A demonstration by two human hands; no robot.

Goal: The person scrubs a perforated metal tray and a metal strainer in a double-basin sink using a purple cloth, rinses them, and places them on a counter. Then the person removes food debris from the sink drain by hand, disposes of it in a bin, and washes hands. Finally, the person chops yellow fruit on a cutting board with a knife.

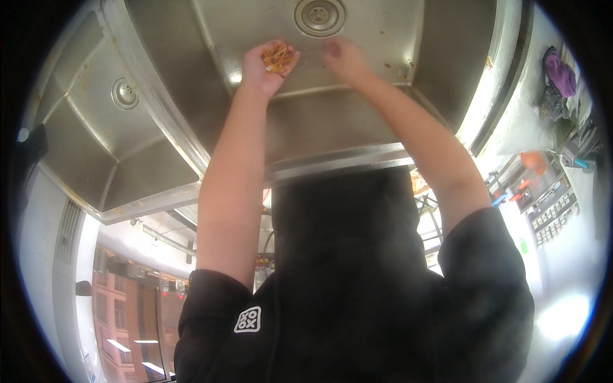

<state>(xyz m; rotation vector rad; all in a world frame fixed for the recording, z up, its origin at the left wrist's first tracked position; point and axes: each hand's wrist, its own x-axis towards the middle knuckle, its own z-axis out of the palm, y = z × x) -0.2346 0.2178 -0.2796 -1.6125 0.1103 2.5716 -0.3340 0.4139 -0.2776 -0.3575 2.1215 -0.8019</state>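
Note:
My left hand (261, 72) is cupped palm up low inside a stainless steel sink basin (330, 117), with a small heap of orange-brown food scraps (278, 57) in it. To its right, my right hand (345, 60) hangs over the basin floor, its fingers curled and blurred; whether it holds anything cannot be told. The round metal drain strainer (319, 16) lies just beyond both hands. A few small brown bits (387, 65) stick to the basin floor right of my right hand.
A second steel basin with its own drain (125, 93) adjoins on the left, past a raised metal divider (158, 91). The sink's front rim (335, 165) runs close to my body. At the far right, a purple cloth (560, 74) and dark items lie beyond the sink edge.

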